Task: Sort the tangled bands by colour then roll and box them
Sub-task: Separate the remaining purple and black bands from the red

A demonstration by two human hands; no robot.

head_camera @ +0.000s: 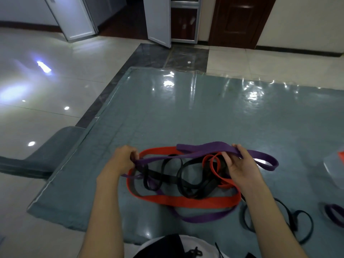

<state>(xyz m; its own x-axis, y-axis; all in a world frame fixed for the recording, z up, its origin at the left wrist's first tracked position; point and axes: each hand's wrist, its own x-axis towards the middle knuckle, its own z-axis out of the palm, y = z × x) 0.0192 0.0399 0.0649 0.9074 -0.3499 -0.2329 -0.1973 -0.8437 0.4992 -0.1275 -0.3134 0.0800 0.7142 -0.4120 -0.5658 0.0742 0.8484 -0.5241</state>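
A tangle of flat bands lies on a grey-blue mat (186,112) in front of me. A wide purple band (208,148) stretches across the top of the heap. My left hand (123,159) grips its left end. My right hand (242,168) holds its right part, fingers curled over it, with the loop end trailing off to the right. A long red band (186,201) loops around the heap, and a second red loop sits under my right hand. Black bands (183,175) are knotted in the middle. A thinner purple band (208,216) trails out at the front.
A separate black band (301,224) lies on the mat at the lower right, and a rolled purple band (335,214) sits at the right edge. A clear plastic box (335,170) with something orange stands at the far right. Glossy tiled floor surrounds the mat; doors stand at the back.
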